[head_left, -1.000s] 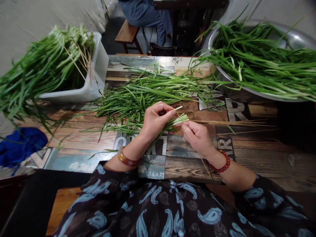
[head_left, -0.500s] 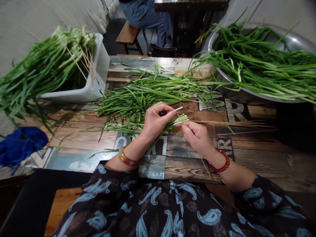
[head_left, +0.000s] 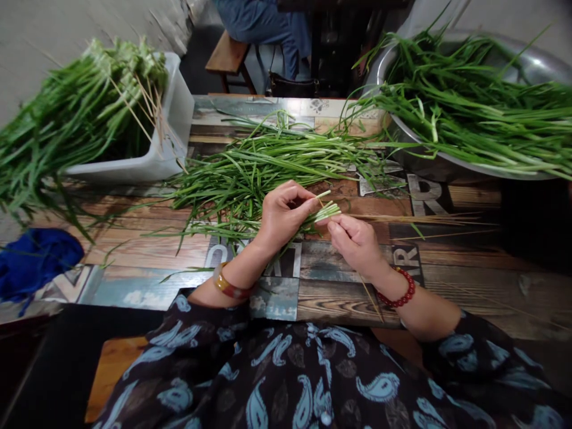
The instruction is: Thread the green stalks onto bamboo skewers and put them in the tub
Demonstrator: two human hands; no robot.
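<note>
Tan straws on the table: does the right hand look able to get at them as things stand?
Probably yes: the tan straws lie close beside the right hand and nothing visible blocks the way, though it seems to be pinching another strand and may need freeing first.

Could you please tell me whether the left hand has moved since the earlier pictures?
No: judged against the white letter R printed on the tabletop, the left hand keeps practically the same place.
</note>
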